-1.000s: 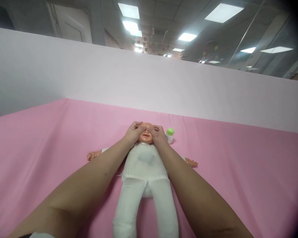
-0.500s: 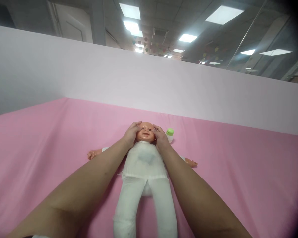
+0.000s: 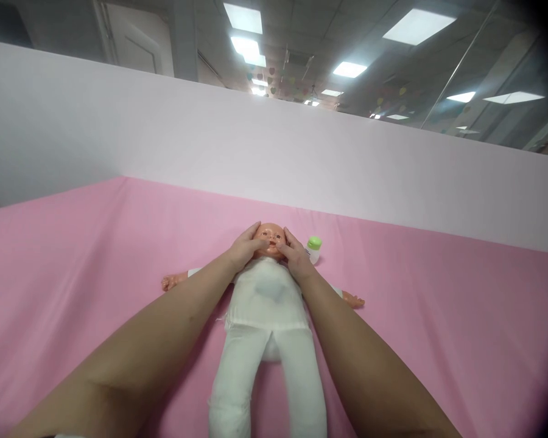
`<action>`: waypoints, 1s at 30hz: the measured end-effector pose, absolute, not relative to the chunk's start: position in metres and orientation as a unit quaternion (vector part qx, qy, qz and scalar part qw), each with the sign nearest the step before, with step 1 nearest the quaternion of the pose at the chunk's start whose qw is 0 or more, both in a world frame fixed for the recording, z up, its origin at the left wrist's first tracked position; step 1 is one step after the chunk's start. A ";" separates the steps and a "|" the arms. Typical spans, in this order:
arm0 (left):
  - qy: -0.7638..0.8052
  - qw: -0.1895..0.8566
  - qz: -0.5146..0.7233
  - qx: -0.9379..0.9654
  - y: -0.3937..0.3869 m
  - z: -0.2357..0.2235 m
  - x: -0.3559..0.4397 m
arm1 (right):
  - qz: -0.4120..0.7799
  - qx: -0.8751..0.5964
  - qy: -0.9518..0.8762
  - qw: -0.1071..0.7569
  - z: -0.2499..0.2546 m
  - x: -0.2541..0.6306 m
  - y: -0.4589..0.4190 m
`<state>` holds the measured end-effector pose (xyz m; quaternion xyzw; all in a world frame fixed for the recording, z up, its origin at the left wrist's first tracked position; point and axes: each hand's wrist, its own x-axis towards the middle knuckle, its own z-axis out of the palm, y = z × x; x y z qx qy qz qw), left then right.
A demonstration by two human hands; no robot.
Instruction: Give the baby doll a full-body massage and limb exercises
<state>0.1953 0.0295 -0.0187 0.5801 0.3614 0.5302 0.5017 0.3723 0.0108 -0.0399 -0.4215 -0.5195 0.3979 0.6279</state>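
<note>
A baby doll (image 3: 265, 292) lies on its back, face up, with a white cloth body and legs and a shiny plastic head. My left hand (image 3: 246, 246) cups the left side of its head, thumb laid across the cheek near the mouth. On the opposite side my right hand (image 3: 296, 254) curves round the head, its thumb by the other corner of the mouth. Both hands hold the head between them; the fingers behind it are partly hidden. Its plastic hands stick out beyond my forearms on either side.
Just right of my right hand stands a small clear bottle with a green cap (image 3: 315, 243). A pink sheet (image 3: 415, 316) covers the surface under the doll. Behind it rises a white panel (image 3: 301, 158), with a lit ceiling beyond.
Both thumbs have moved down the doll's face, from beside the eyes to near the mouth. The fingers stay at the sides of the head.
</note>
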 end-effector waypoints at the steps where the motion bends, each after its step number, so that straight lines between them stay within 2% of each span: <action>1: 0.382 0.449 0.533 0.607 0.028 -0.018 0.195 | 0.374 -0.429 -0.537 0.623 -0.040 0.374 0.011; 3: 0.404 0.376 0.546 0.631 0.025 -0.018 0.195 | 0.335 -0.435 -0.565 0.616 -0.040 0.376 0.011; 6: 0.414 0.325 0.548 0.650 0.022 -0.016 0.196 | 0.287 -0.460 -0.583 0.605 -0.039 0.376 0.008; 14: 0.445 0.255 0.520 0.684 0.019 -0.011 0.198 | 0.161 -0.537 -0.621 0.548 -0.028 0.366 0.001; 23: 0.459 0.192 0.507 0.704 0.016 -0.013 0.204 | 0.128 -0.573 -0.599 0.544 -0.018 0.363 -0.004; 30: 0.467 0.181 0.497 0.709 0.012 -0.014 0.206 | 0.138 -0.546 -0.611 0.556 -0.022 0.368 -0.005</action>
